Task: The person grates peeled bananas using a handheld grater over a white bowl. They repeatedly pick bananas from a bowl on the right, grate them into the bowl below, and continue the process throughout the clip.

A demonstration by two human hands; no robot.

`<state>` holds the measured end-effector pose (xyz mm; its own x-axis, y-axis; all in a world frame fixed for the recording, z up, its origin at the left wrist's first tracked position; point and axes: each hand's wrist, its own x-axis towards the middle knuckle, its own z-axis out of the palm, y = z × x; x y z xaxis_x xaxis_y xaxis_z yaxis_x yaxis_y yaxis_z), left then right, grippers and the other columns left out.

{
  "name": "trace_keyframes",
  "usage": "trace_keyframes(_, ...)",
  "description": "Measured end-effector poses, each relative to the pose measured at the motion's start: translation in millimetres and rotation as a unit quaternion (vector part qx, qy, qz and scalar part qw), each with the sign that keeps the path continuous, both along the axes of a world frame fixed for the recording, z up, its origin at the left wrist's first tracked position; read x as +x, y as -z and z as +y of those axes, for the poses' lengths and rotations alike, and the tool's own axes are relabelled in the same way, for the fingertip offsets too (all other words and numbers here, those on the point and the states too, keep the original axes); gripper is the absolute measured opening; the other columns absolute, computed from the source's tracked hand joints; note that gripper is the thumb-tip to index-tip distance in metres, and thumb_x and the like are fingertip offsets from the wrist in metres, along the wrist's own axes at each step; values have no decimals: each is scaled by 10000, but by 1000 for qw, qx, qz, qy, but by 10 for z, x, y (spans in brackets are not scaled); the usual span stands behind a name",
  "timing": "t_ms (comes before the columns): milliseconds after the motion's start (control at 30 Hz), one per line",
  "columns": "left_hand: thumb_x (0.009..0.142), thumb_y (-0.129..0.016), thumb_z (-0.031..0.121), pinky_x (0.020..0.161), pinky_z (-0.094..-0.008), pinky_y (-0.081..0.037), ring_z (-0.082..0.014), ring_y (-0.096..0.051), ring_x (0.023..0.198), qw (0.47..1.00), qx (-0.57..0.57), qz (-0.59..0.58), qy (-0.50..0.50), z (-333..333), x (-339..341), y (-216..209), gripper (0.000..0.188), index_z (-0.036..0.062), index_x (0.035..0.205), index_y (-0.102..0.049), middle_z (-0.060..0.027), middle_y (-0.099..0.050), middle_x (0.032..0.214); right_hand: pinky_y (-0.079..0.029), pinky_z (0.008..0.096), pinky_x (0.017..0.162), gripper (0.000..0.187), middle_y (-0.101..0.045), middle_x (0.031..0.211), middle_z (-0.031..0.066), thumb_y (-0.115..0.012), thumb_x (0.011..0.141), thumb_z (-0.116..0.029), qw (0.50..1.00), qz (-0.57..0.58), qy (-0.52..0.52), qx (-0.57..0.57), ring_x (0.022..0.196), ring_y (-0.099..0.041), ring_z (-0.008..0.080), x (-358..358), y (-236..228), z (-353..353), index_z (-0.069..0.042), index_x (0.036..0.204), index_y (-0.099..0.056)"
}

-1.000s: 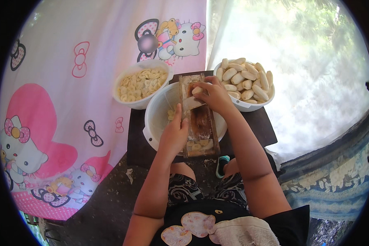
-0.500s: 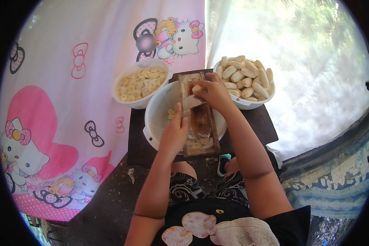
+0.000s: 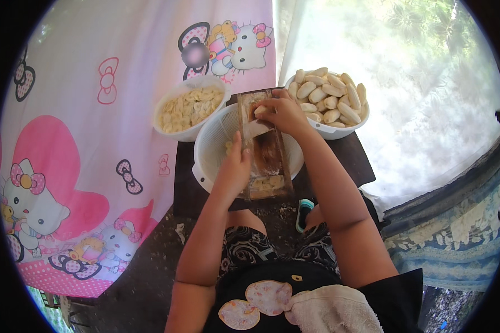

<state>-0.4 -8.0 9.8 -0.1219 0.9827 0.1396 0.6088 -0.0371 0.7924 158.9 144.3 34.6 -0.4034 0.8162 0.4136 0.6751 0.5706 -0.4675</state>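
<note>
A long wooden slicer (image 3: 268, 158) with a metal blade plate lies across the white strainer basin (image 3: 204, 158) in front of me. My right hand (image 3: 288, 115) is closed on a peeled banana (image 3: 260, 111), pressed to the slicer's far part, just beyond the plate. My fingers cover much of the banana. With my left hand (image 3: 236, 169) I grip the slicer's left edge, thumb upward; the fingertips are hidden beneath or behind it. Pale round slices (image 3: 270, 182) show through the slicer's near opening, and a few more lie in the basin by my left hand.
At the back left stands a white bowl (image 3: 160, 129) of banana slices. A white basin (image 3: 341, 133) heaped with peeled bananas (image 3: 332, 102) stands at the back right. All rest on a dark table (image 3: 350, 161). A printed pink curtain (image 3: 89, 166) hangs at left, a pale sheet (image 3: 422, 111) at right.
The view has shifted a little, so the table and bowls sit slightly higher in the picture. My right hand and the banana remain at the slicer's far part; my left hand keeps its grip.
</note>
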Motion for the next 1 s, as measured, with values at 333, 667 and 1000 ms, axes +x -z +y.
trace_keyframes(333,1035,-465,167,1105,-308,-346,-190,-463,1326,980,84,-121,131,100,-794,-895,492,25,1498,-381,-149,-486,1470,-519,306,790,265,-709,966,97,-630,957,-197,941,314,-55,-113,879,-658,155,227,-386,-215,-26,1148,-699)
trace_keyframes(667,1032,-479,175,1134,-310,-313,-186,-407,1376,979,21,-187,76,-29,-1030,-807,499,47,1506,-387,-120,-435,1511,-538,330,762,256,-732,890,93,-631,840,-59,945,-211,-113,-221,819,-684,164,61,-8,-341,-39,1077,-724)
trace_keyframes(1000,1021,-430,274,1041,-424,-417,-430,-544,1235,999,-10,-46,19,9,29,-6,576,73,1540,-281,-328,-539,1323,-495,381,903,276,-644,1137,142,-643,878,-128,998,22,-58,12,1021,-636,288,125,-424,-304,-48,1135,-703)
